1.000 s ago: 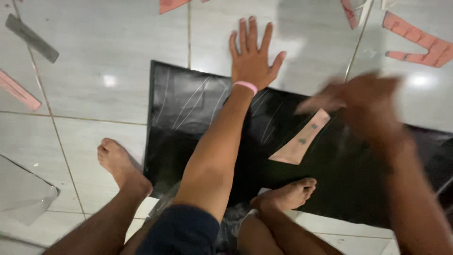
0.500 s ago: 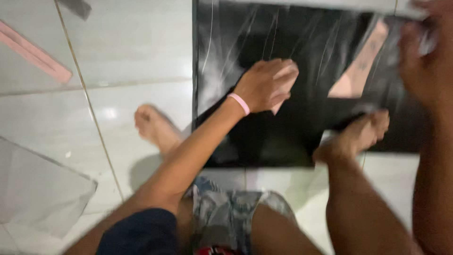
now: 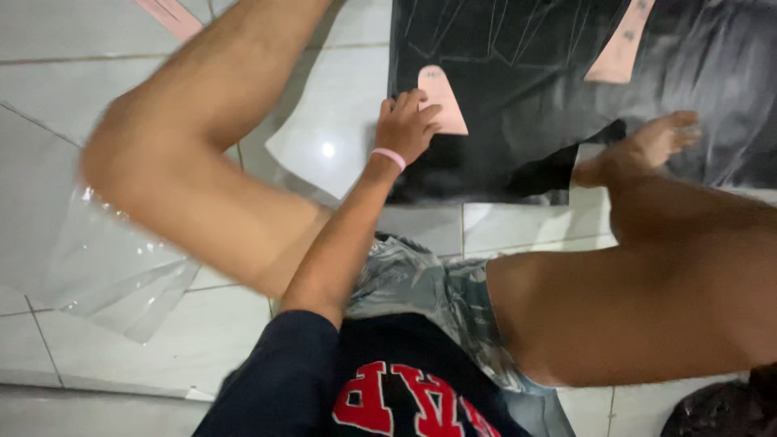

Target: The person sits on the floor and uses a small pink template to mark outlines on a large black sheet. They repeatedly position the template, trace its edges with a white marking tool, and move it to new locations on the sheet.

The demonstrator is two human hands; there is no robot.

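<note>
No packages, labels, signs or screens in view. Nearest to it: printed red-and-white lettering on the dark navy shirt, bottom centre of frame, partly cut off by the lower edge. Pink pieces on the black sheet carry small marks, too blurred to tell if labels.

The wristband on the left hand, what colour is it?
Pink; the wristband shows best in the head view.

The sheet is black with faint pale drawn lines, the two paper templates on it are pink, the wristband is pink, the floor tiles are glossy white, and the shorts are grey camouflage.
</note>
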